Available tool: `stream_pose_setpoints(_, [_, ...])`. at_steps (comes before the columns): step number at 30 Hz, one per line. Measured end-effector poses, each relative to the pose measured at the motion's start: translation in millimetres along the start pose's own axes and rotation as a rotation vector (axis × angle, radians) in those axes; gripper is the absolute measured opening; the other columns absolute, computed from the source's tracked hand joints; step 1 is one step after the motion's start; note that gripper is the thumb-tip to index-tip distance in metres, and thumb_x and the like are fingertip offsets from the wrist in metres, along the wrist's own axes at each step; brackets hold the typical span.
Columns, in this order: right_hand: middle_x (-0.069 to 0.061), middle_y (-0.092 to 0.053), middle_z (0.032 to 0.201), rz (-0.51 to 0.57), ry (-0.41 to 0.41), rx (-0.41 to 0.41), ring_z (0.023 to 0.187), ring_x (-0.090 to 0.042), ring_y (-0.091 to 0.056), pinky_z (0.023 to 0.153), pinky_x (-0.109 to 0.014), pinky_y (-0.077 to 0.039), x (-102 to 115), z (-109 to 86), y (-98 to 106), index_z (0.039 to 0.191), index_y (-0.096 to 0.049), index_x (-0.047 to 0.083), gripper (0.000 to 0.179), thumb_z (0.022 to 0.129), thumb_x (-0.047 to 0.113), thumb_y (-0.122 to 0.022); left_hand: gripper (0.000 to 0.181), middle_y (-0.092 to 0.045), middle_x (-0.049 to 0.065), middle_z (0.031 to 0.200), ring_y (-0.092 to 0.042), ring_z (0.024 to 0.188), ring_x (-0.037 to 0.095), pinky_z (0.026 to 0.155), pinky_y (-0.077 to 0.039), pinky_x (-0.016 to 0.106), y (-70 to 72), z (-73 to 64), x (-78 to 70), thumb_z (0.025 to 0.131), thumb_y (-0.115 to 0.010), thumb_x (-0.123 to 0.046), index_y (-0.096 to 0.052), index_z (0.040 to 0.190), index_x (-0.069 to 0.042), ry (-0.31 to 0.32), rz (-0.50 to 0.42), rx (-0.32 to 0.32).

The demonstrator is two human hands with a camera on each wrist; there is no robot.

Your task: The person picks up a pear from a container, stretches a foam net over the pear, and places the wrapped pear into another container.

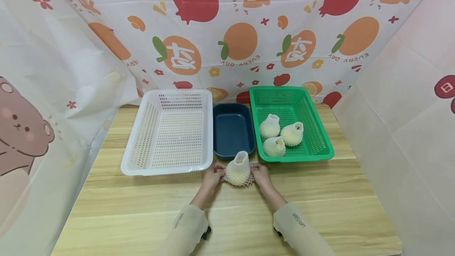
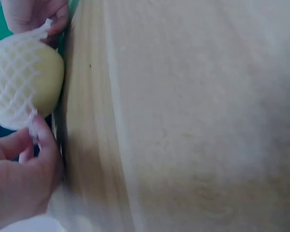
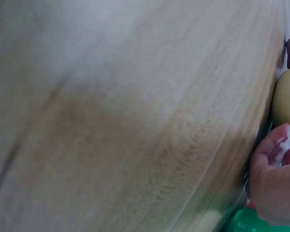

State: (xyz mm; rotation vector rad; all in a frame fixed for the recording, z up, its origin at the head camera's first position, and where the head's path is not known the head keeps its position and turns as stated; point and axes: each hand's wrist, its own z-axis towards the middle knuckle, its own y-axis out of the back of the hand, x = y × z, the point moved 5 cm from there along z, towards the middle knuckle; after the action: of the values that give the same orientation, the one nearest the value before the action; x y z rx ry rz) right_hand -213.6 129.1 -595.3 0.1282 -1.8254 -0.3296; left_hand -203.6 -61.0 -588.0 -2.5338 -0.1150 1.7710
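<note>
A round pale yellow fruit [image 2: 51, 79] sits inside a white foam net sleeve [image 1: 239, 170], in front of the dark blue tray. My left hand [image 1: 214, 176] pinches the lower edge of the net on the left between thumb and fingers. On the other side, my right hand [image 1: 262, 175] pinches the net's edge too, and a bunched bit of mesh shows between its fingertips [image 3: 280, 130] in the right wrist view. The net's lower edge is spread outward, with the bare underside of the fruit showing in both wrist views. Its open neck points up and away.
A white perforated basket [image 1: 167, 168] stands at the left. Beside it are the dark blue tray [image 1: 232, 123] and a green basket [image 1: 314, 129] holding three netted fruits [image 1: 270, 126]. All rest on a wood-grain table [image 1: 142, 216] against a fruit-printed curtain [image 1: 213, 31].
</note>
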Motion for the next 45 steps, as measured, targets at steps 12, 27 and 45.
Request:
stream_pose_setpoints(12, [-0.008, -0.057, 0.092, 0.277, -0.191, 0.219, 0.072, -0.011, -0.052, 0.059, -0.021, -0.048, -9.0, -5.3, 1.3, 0.116, -0.053, -0.011, 0.031, 0.093, 0.008, -0.048, 0.039, -0.053, 0.012, 0.098, -0.057, 0.084, 0.015, 0.080, -0.051, 0.031, 3.6, -7.1, 2.9, 0.084, -0.050, 0.016, -0.037, 0.121, 0.015, 0.067, -0.227, 0.275])
stream_pose_setpoints(27, [-0.007, -0.056, 0.084, 0.268, -0.069, 0.175, 0.074, -0.012, -0.051, 0.061, -0.021, -0.046, -6.4, -6.8, 6.7, 0.109, -0.056, -0.006, 0.022, 0.086, -0.005, -0.055, 0.026, -0.057, 0.013, 0.085, -0.056, 0.069, 0.012, 0.064, -0.053, 0.023, 3.0, -7.0, -0.6, 0.076, -0.060, 0.018, -0.053, 0.101, 0.018, -0.010, -0.089, 0.063])
stream_pose_setpoints(45, [-0.011, -0.059, 0.076, -0.019, 0.218, 0.041, 0.068, -0.014, -0.054, 0.059, -0.024, -0.047, 1.6, -9.1, 3.5, 0.095, -0.061, -0.008, 0.018, 0.078, -0.009, -0.056, 0.022, -0.058, 0.013, 0.071, -0.051, 0.061, 0.011, 0.051, -0.049, 0.020, -0.2, -4.0, -1.6, 0.062, -0.060, 0.018, -0.062, 0.082, 0.009, -0.166, 0.318, -0.138])
